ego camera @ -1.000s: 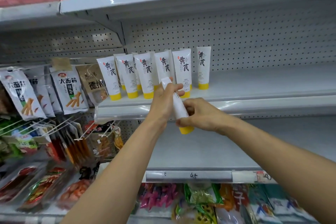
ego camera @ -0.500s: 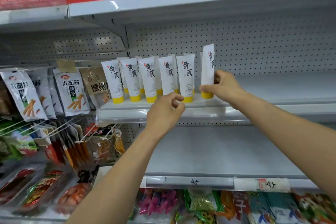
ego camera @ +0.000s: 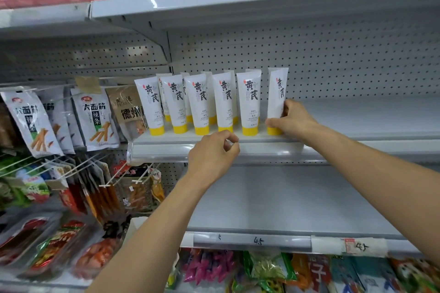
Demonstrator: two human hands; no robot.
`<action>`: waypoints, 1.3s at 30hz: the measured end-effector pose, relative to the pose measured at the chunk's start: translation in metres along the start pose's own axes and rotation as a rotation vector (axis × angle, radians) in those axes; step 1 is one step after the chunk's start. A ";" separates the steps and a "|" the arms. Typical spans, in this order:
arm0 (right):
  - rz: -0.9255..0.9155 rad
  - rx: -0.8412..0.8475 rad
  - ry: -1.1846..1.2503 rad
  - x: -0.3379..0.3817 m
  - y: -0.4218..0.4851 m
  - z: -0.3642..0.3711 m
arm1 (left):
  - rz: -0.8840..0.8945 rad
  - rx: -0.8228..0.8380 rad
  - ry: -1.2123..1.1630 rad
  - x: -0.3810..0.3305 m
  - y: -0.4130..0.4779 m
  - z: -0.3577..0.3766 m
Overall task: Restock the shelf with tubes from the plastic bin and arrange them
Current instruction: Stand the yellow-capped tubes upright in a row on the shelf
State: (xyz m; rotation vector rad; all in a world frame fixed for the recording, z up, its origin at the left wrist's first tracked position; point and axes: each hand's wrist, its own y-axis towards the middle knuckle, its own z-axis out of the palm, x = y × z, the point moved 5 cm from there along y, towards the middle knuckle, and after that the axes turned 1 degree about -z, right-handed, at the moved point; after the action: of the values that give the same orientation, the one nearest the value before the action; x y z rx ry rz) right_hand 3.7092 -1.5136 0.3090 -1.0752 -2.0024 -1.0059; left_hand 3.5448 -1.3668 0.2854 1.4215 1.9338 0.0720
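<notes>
right hand point(ego camera: 294, 120) has the end tube point(ego camera: 276, 93) pinched low down, thumb across the front just above the yellow cap point(ego camera: 273, 131), fingers curled round its right edge; so that grip is closed on the tube, not loose; the tube stands on its cap on the shelf point(ego camera: 357, 114), long axis near enough vertical, flat crimped end pointing up; its printed side is turned a bit to the left rather than square on

immediately left of the grip is the next tube point(ego camera: 248, 100) of the front row, close, but a sliver of gap shows between the two; the row runs on further left from there, all cap-down as well, with a second rank tucked behind; behind the grip is the pegboard point(ego camera: 333, 59)

left hand point(ego camera: 213, 156) sits below and to the left of the grip, out in front of the shelf's front lip; fingers curled in, thumb tip near the index, nothing in it; can't tell if it touches the lip

well left of both hands hang snack packets point(ego camera: 95, 116); under the hands there's a lower shelf point(ego camera: 285, 197) with a handwritten price strip point(ego camera: 252, 241)
</notes>
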 end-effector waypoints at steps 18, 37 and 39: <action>-0.448 -0.149 -0.442 0.009 -0.126 0.061 | -0.011 0.123 -0.056 0.067 -0.051 0.022; 0.265 0.966 -0.440 -0.272 -0.297 0.426 | -0.837 0.680 -0.131 0.411 -0.285 0.208; 0.313 0.971 -0.484 -0.303 -0.304 0.451 | -0.825 0.735 -0.064 0.430 -0.300 0.238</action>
State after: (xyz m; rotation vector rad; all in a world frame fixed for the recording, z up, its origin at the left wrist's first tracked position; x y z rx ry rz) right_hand 3.5029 -1.3583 -0.2578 -1.0365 -2.1675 0.4388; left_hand 3.3833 -1.2038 -0.2433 0.8693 2.4537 -1.1408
